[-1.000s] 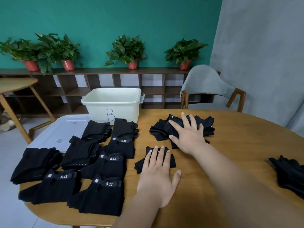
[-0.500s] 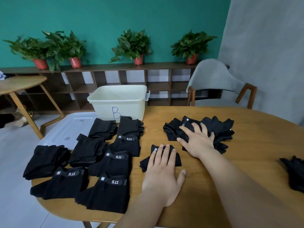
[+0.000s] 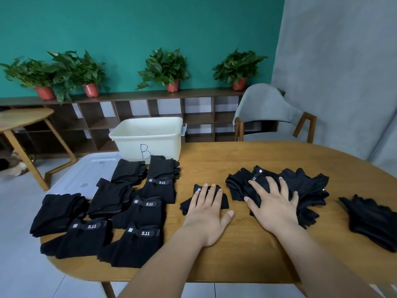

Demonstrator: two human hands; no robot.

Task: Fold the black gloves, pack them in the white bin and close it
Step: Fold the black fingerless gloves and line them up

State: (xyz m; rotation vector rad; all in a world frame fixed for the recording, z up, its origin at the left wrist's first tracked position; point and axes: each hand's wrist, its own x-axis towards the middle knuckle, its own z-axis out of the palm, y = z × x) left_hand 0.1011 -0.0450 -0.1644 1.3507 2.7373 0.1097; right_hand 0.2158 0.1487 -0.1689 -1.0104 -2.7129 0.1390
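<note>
The big oval wooden tabletop [image 3: 268, 154] fills most of the view. Behind its far right side stands a grey padded chair with wooden legs [image 3: 268, 108].

The white plastic bin with a blue letter B on its front [image 3: 154, 145] sits on the far left part of the tabletop. Its top is open. The flat pale plastic lid [image 3: 86, 175] lies to the left of the bin, in front of it.

The neat stacks of folded black gloves [image 3: 137, 214] lie in rows on the left side of the tabletop, in front of the bin. Some of them rest on the lid's near edge. Some show a white "5.11" mark.

The messy heap of loose black gloves [image 3: 307, 186] lies in the middle, a bit to the right. Another dark heap of black gloves [image 3: 371, 220] lies well apart from it, near the right edge.

The right hand [image 3: 272, 209] lies flat on the messy heap with its fingers spread wide. It grips nothing.

The left hand [image 3: 206, 216] is flat too, with its fingers straight and close together. It presses down on one small folded black glove [image 3: 225, 201]. This glove lies alone on the bare wood, between the neat stacks and the messy heap.
</note>
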